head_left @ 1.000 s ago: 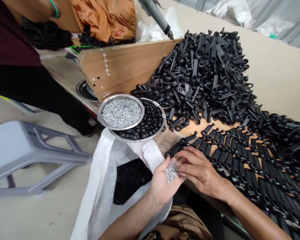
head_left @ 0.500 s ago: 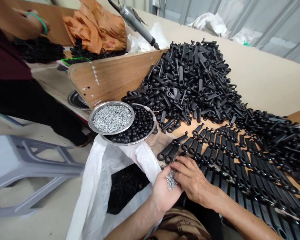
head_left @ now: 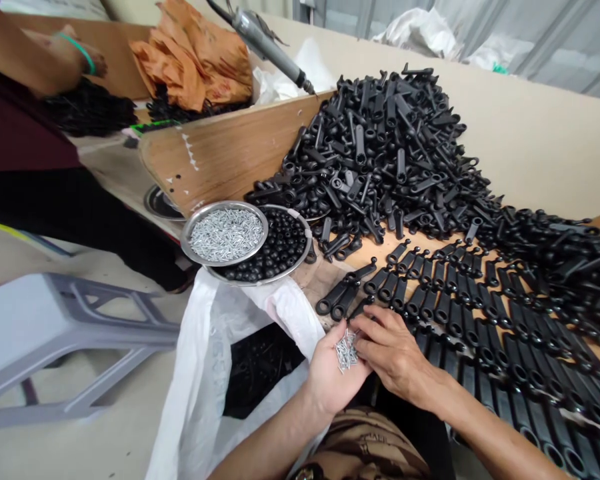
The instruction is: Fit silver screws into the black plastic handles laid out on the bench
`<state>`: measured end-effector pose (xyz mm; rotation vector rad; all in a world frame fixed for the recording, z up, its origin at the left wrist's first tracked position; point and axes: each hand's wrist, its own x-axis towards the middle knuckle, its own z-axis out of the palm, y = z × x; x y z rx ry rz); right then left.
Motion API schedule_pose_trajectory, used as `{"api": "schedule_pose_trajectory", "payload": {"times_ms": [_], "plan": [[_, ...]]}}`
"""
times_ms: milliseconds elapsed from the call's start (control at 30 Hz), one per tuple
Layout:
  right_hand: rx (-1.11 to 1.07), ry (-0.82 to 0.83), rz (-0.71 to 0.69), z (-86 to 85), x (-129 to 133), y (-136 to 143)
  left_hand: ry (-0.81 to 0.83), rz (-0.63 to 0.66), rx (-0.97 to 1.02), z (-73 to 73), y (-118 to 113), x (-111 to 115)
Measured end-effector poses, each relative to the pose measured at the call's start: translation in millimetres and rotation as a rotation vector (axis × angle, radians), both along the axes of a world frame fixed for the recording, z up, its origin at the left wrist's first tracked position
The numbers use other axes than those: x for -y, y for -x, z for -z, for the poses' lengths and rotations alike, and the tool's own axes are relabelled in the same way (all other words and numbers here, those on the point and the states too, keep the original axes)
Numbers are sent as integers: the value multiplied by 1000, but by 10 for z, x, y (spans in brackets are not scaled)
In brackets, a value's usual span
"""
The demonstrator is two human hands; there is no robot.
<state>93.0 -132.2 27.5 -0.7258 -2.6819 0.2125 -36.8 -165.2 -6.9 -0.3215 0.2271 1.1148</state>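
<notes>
A small heap of silvery screws lies in the cupped palm of my left hand, which is turned upward. My right hand is closed, its bent fingers at the edge of this heap; whatever its fingertips pinch is hidden. Just beyond both hands, black plastic crank-like arms, each with a ring at one end and a knob at the other, lie on the table. Many more laid-out arms stretch in rows to the right. To the left, a metal bowl of screws rests over a bowl of round black knobs.
A large pile of black arms covers the table's back. Above a wooden divider hangs an electric screwdriver. A white sack with black parts opens below the bowls. A grey stool and another person's arm are at left.
The view has shifted slightly. My right fingers have moved a little over the screws in my left palm, which stays cupped. At left, the other person's arm has lowered slightly.
</notes>
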Motion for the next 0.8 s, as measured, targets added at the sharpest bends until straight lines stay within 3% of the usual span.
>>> {"api": "schedule_pose_trajectory", "payload": {"times_ms": [367,800], "plan": [[-68,70,-20,-86,-34,-29,51,56,94,-19,8,-2],[-2,281,-78,-146,-237,150,40,-11,165,-15,130,-142]]}}
